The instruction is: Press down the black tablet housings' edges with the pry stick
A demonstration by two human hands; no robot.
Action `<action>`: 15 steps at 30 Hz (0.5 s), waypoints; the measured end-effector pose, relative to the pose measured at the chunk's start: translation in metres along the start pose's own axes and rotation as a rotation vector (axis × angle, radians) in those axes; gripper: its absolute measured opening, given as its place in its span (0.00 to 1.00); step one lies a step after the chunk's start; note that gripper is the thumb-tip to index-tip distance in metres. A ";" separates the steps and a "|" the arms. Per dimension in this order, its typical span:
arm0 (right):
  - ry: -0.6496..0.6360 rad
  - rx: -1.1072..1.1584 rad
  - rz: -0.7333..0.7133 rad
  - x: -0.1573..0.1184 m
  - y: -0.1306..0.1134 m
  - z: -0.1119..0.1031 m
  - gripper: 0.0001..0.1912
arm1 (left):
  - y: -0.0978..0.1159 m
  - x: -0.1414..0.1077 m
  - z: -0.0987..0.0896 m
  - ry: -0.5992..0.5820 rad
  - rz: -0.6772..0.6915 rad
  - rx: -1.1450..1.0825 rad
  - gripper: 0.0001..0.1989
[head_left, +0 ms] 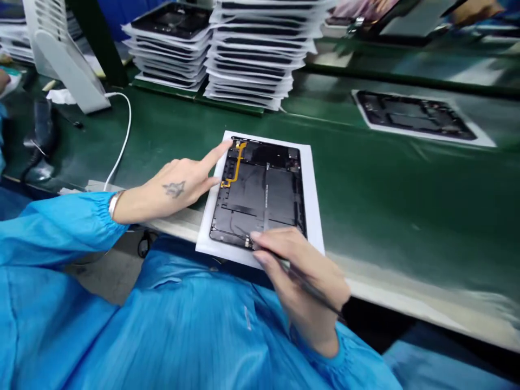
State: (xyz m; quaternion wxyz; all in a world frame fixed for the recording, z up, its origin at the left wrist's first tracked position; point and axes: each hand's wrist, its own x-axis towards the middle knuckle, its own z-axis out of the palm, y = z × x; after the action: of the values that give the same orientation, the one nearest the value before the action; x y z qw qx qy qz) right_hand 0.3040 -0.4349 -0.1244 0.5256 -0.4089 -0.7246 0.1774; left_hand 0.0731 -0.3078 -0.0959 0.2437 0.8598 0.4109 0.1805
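An opened tablet housing point(280, 189) lies on a white sheet point(314, 216) at the front edge of the bench, its dark inner parts facing up. An orange flex cable point(238, 168) runs along its left side. My left hand point(182, 181) touches the left edge of the housing, index finger stretched to the upper left corner and thumb lower down. Between the fingers of my right hand point(304, 276) is a dark, thin pen-like tool point(312, 292). Its tip meets the lower edge of the housing near small connectors point(248, 242); the tip itself is hidden by my fingers.
Tall stacks of housings interleaved with white sheets point(255, 59) stand at the back. Another housing point(418, 116) lies on a sheet at the right. A white stand point(69, 70) with a white cable point(129, 124) is at the left. A person's hand point(477, 11) shows at top right.
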 end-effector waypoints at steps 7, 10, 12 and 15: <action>0.083 -0.038 0.047 -0.009 0.006 0.007 0.18 | 0.007 -0.010 0.013 -0.002 0.425 0.248 0.11; 0.130 -0.049 0.061 -0.011 0.009 0.007 0.18 | 0.009 0.001 0.017 -0.089 0.549 0.248 0.08; 0.127 -0.058 0.054 -0.011 0.010 0.008 0.18 | 0.009 0.011 0.016 -0.178 0.603 0.223 0.07; 0.117 -0.053 0.036 -0.011 0.010 0.009 0.18 | 0.009 0.023 0.014 -0.292 0.657 0.188 0.08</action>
State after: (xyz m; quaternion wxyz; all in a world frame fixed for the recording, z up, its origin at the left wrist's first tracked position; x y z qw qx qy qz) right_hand 0.3015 -0.4362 -0.1414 0.5526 -0.4455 -0.6896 0.1434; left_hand 0.0994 -0.2982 -0.1003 0.1485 0.9812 0.0886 0.0861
